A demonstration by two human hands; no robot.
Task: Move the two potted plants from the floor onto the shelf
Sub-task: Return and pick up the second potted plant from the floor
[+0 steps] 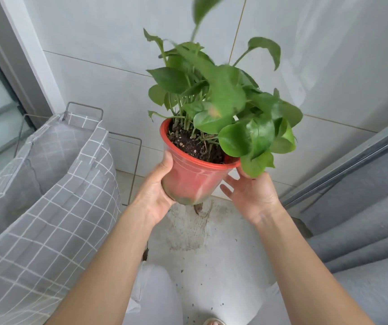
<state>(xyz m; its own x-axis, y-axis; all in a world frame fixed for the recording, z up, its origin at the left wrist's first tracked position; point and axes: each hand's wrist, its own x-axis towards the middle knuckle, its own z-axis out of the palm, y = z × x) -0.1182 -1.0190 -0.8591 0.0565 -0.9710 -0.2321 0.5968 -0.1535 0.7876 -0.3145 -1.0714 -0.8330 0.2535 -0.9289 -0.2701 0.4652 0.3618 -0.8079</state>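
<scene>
A potted plant with broad green leaves (223, 99) grows in a red plastic pot (193, 177) filled with dark soil. The pot is up in the air, tilted slightly, above a stained patch of floor. My left hand (158, 191) grips the pot's left side and bottom, thumb near the rim. My right hand (251, 195) is spread at the pot's right side with fingers apart, close to or lightly touching it under the hanging leaves. No second potted plant and no shelf are in view.
A grey checked fabric basket on a wire frame (47, 184) stands at the left. Grey curtain folds (364, 219) hang at the right beside a sliding door track. A tiled wall (118, 43) is ahead. Soil crumbs dot the pale floor (211, 266).
</scene>
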